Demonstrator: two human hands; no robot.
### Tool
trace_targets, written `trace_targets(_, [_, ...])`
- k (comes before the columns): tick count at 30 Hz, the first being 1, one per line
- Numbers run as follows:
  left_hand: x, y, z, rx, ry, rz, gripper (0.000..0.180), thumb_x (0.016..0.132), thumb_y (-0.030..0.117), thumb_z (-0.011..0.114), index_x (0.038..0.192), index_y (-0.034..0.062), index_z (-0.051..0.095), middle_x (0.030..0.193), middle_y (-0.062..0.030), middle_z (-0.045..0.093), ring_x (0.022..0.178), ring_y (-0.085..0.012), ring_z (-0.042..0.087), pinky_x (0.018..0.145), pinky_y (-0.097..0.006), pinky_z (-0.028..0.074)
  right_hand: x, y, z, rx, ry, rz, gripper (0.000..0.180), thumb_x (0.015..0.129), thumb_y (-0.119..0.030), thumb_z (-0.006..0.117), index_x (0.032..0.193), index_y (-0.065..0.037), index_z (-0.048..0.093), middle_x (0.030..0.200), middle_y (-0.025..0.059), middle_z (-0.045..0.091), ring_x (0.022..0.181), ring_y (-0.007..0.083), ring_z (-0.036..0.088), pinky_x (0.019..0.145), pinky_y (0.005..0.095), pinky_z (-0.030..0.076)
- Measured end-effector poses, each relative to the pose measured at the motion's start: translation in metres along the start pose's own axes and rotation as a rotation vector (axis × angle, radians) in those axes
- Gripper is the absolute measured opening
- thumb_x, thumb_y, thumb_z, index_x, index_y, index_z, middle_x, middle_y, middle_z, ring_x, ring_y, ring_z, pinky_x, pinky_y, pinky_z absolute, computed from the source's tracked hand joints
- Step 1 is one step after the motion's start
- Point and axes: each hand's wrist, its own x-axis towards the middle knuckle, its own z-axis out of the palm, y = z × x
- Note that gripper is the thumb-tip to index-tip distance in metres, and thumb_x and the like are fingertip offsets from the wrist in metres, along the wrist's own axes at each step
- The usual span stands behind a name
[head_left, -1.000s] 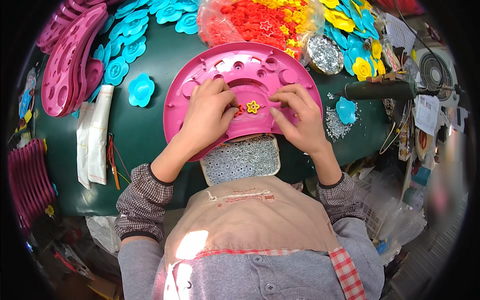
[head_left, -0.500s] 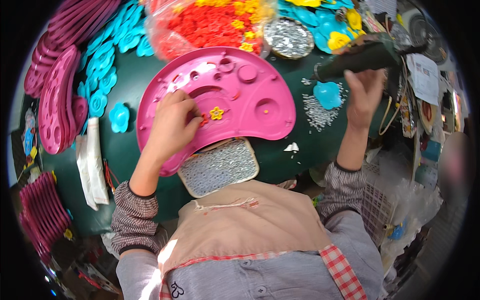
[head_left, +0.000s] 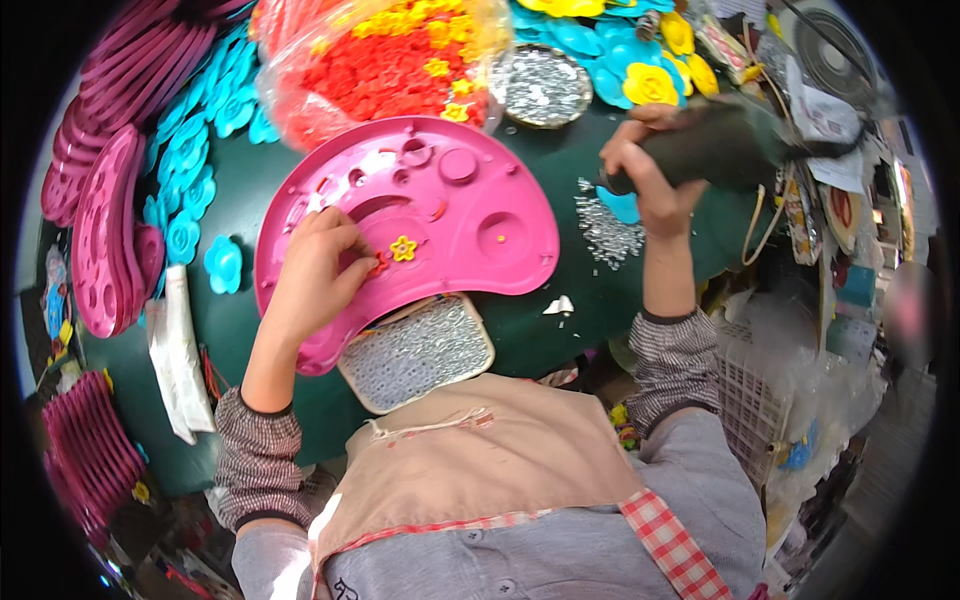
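A pink kidney-shaped plastic panel [head_left: 470, 250] with moulded hollows and pegs lies in front of me. My left hand [head_left: 322, 268] rests over its left side, fingers bent, with the fingertips at a small red flower piece [head_left: 379, 264]. Just right of that sits a yellow flower piece [head_left: 403, 248] in the panel's recess. To the right, my right hand [head_left: 655, 175] is wrapped round a dark, blurred power screwdriver [head_left: 725, 143], its tip pointing left. Under the tool, a blue cup-shaped part [head_left: 622, 206] is partly hidden beside a heap of small silver screws [head_left: 608, 235].
A tray of small metal parts [head_left: 420, 350] lies at the table's near edge. Behind the panel are a bag of red and yellow flowers [head_left: 385, 75] and a round tin of metal pieces [head_left: 541, 87]. Blue flower parts [head_left: 186, 150] and stacked pink panels [head_left: 105, 235] crowd the left.
My right hand has closed round the power screwdriver and moved left with it, over the blue part. My left hand stays at the red flower. The whole view has shifted slightly.
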Motion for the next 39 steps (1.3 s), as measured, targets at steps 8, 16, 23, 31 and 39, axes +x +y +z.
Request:
trace_targets(8, [-0.001, -0.002, 0.007, 0.075, 0.054, 0.033, 0.011, 0.078, 0.006, 0.076, 0.086, 0.0014, 0.071, 0.095, -0.0137, 0.065, 0.099, -0.0347, 0.061, 0.09, -0.045, 0.048, -0.014, -0.036, 0.008, 0.045, -0.014, -0.09, 0.038, 0.091, 0.003, 0.061, 0.127, 0.005, 0.053, 0.079, 0.0106, 0.061, 0.069, 0.02, 0.06, 0.07, 0.0402, 0.054])
trace_targets(16, [-0.001, 0.008, 0.007, -0.163, 0.215, -0.031, 0.017, 0.084, 0.003, 0.077, 0.101, 0.0009, 0.073, 0.093, -0.013, 0.067, 0.085, -0.0274, 0.064, 0.076, -0.038, 0.052, -0.022, -0.059, 0.02, 0.151, -0.028, -0.171, 0.042, 0.09, -0.001, 0.06, 0.13, 0.002, 0.046, 0.077, 0.0116, 0.06, 0.067, 0.0226, 0.059, 0.072, 0.0434, 0.055])
trace_targets(23, [0.073, 0.111, 0.087, -0.156, 0.264, 0.431, 0.032, 0.086, 0.017, 0.081, 0.114, 0.006, 0.071, 0.099, -0.0115, 0.064, 0.1, -0.0322, 0.061, 0.088, -0.044, 0.047, -0.02, -0.068, 0.011, 0.225, -0.008, -0.215, 0.049, 0.092, -0.007, 0.061, 0.138, 0.0, 0.048, 0.078, 0.0134, 0.061, 0.068, 0.0228, 0.06, 0.075, 0.0429, 0.054])
trace_targets(31, [0.116, 0.124, 0.123, -0.138, 0.267, 0.481, 0.015, 0.087, 0.016, 0.08, 0.096, 0.0075, 0.072, 0.091, -0.0053, 0.065, 0.091, -0.0284, 0.062, 0.08, -0.042, 0.045, -0.018, -0.076, 0.006, 0.178, 0.046, -0.226, 0.048, 0.091, -0.01, 0.064, 0.136, -0.001, 0.048, 0.078, 0.0109, 0.062, 0.067, 0.0228, 0.06, 0.074, 0.0433, 0.054])
trace_targets(39, [0.114, 0.12, 0.116, -0.444, 0.235, 0.384, 0.013, 0.082, 0.003, 0.083, 0.092, 0.0026, 0.075, 0.087, -0.0062, 0.067, 0.086, -0.0225, 0.066, 0.076, -0.036, 0.051, -0.015, -0.076, 0.009, 0.278, 0.027, -0.258, 0.047, 0.092, -0.011, 0.063, 0.136, -0.002, 0.049, 0.08, 0.0116, 0.063, 0.067, 0.0227, 0.06, 0.075, 0.0435, 0.054])
